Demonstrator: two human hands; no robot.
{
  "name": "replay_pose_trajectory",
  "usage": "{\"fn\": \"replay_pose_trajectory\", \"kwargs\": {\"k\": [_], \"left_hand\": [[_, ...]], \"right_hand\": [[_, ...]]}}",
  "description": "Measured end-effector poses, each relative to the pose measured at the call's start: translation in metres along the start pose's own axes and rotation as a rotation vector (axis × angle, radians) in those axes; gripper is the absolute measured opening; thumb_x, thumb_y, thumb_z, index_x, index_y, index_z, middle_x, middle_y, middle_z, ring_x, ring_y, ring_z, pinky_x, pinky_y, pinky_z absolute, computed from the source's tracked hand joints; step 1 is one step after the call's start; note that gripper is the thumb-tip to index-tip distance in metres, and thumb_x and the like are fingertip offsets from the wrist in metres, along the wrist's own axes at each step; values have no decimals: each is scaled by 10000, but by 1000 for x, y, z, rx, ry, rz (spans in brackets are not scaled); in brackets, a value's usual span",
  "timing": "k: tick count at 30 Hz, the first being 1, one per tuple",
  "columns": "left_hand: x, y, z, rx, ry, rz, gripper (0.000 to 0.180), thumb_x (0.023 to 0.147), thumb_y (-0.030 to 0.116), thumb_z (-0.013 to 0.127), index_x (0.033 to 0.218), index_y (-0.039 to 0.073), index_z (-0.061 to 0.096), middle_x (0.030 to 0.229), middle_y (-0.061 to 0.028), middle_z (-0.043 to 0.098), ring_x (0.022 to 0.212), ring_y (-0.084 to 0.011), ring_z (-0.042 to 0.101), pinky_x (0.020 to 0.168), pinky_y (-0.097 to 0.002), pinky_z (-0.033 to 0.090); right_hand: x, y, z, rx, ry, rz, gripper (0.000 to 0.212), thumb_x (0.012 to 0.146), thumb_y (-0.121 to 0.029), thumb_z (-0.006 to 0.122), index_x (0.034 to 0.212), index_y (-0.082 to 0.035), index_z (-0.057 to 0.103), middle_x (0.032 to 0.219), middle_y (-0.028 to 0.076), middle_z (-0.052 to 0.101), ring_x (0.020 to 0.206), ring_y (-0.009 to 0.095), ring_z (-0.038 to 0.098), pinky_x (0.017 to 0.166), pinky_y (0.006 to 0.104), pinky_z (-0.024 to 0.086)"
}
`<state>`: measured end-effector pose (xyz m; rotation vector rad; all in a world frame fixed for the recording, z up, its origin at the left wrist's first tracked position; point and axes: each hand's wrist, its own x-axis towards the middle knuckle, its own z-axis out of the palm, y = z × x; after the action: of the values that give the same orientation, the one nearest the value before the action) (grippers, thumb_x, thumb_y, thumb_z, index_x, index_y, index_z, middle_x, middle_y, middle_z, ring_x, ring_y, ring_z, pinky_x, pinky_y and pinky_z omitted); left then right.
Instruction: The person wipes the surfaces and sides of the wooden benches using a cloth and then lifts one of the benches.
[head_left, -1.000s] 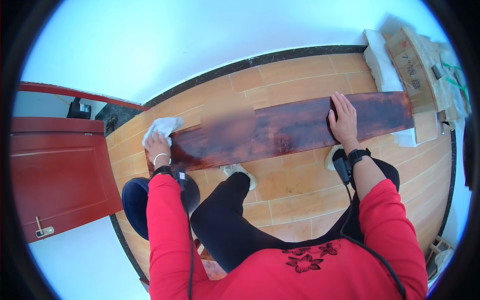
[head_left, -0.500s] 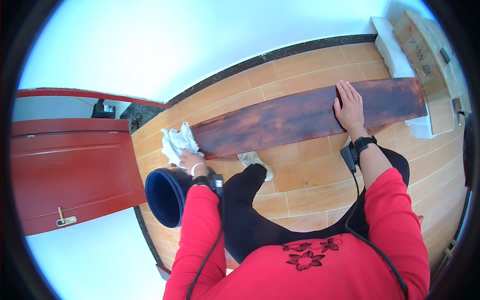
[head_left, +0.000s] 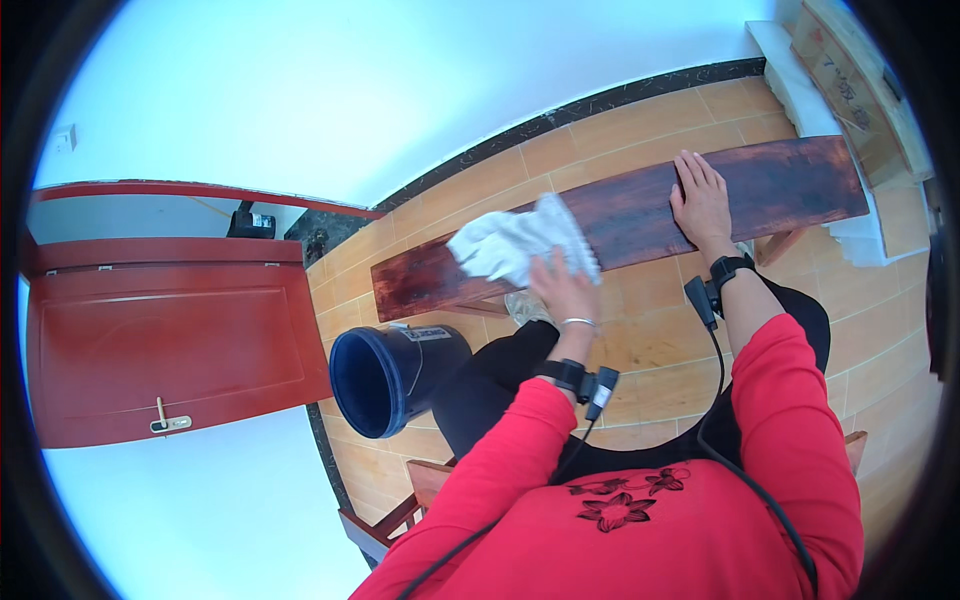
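Observation:
A long, dark red-brown wooden bench (head_left: 640, 225) stretches across in front of me, its surface streaky and worn. My left hand (head_left: 565, 292) has hold of a crumpled white cloth (head_left: 510, 245), which lies over the left half of the bench top; motion blurs the fingers a little. Farther right, my right hand (head_left: 703, 205) rests flat on the bench with its fingers stretched toward the far edge. It holds nothing. Each wrist carries a black strap with a cabled device.
A dark blue bucket (head_left: 395, 370) stands on the tiled floor (head_left: 640, 385) below the bench's left end. At left is a red door (head_left: 170, 350). A cardboard box (head_left: 860, 90) and white foam (head_left: 785, 75) stand by the bench's right end. Behind runs a white wall (head_left: 350, 90).
My left hand has moved the cloth rightward along the bench, from its left end toward the middle. My right hand stays on the bench. The view has shifted slightly.

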<state>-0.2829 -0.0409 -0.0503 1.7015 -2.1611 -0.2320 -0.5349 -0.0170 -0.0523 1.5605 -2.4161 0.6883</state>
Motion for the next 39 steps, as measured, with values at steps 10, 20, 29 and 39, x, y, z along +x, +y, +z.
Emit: {"fn": "replay_pose_trajectory", "kwargs": {"k": [10, 20, 29, 39], "left_hand": [[-13, 53, 0, 40, -282, 599, 623, 759, 44, 550, 1342, 194, 388, 1410, -162, 304, 1295, -388, 278, 863, -460, 462], [20, -85, -64, 376, -254, 505, 665, 754, 27, 527, 1350, 283, 382, 1461, -102, 261, 1332, -330, 278, 829, -432, 478], [55, -228, -79, 46, 95, -518, 705, 765, 68, 593, 1393, 188, 296, 1415, -196, 294, 1313, -344, 289, 1015, -419, 355], [45, -219, 20, -1428, 333, -1261, 362, 778, 387, 551, 1018, 116, 556, 920, -58, 587, 795, -232, 583, 681, -372, 479]], "right_hand": [[0, 4, -4, 63, -19, -15, 468, 834, -167, 526, 1285, -65, 452, 1346, 81, 443, 1277, 233, 370, 1036, 393, 293], [-1, 2, 2, 5, -80, 11, 465, 880, -175, 477, 1332, -92, 402, 1403, 55, 377, 1314, 221, 318, 1067, 381, 263], [-1, 6, 0, -6, -52, 14, 461, 871, -156, 493, 1321, -91, 417, 1393, 62, 389, 1303, 227, 332, 1057, 380, 274], [0, 13, -3, 2, 37, -18, 440, 826, -164, 527, 1249, -57, 480, 1316, 99, 470, 1252, 252, 402, 1018, 395, 313]]}}
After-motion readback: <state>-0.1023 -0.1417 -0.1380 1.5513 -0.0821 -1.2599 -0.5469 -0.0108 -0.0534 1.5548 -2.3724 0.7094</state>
